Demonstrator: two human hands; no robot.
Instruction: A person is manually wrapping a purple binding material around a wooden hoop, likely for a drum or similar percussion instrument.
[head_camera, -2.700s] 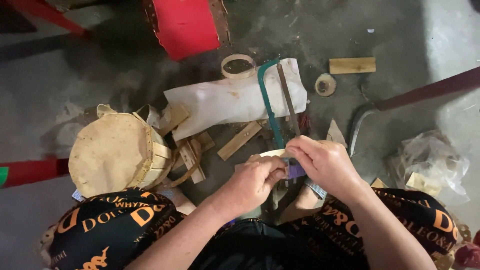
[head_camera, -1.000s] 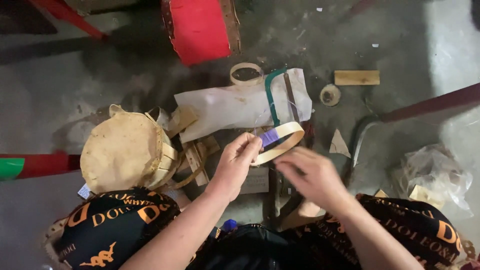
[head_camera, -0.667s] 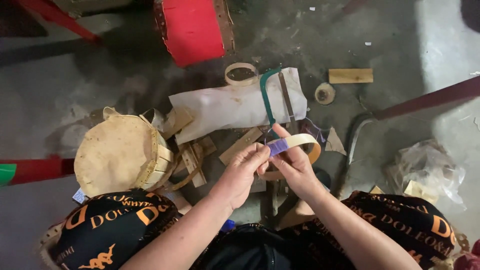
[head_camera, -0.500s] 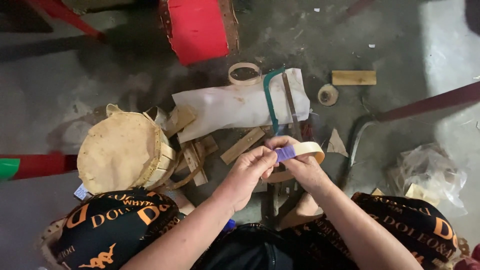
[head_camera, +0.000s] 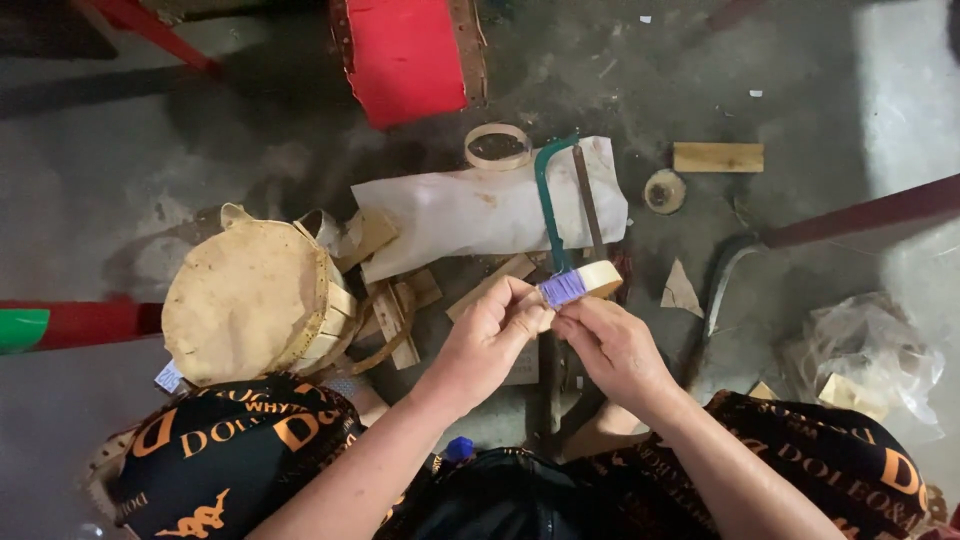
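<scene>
Purple thread binding (head_camera: 562, 288) on pale bamboo hoop (head_camera: 598, 280), pinched by left hand (head_camera: 492, 335), right hand (head_camera: 612, 345)

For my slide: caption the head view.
Both hands, left hand and right hand, pinch a pale bent-wood hoop with purple binding above scrap-strewn floor.

Just beyond the hands (head_camera: 560, 335), the green hacksaw (head_camera: 548, 205) and white sheet (head_camera: 480, 205) block the floor; wood scraps (head_camera: 395, 310) and a round drum (head_camera: 250, 300) crowd the left. Bare floor (head_camera: 760, 250) opens rightward.

Small white label (head_camera: 168, 376) lies beside round drum (head_camera: 245, 300).
</scene>
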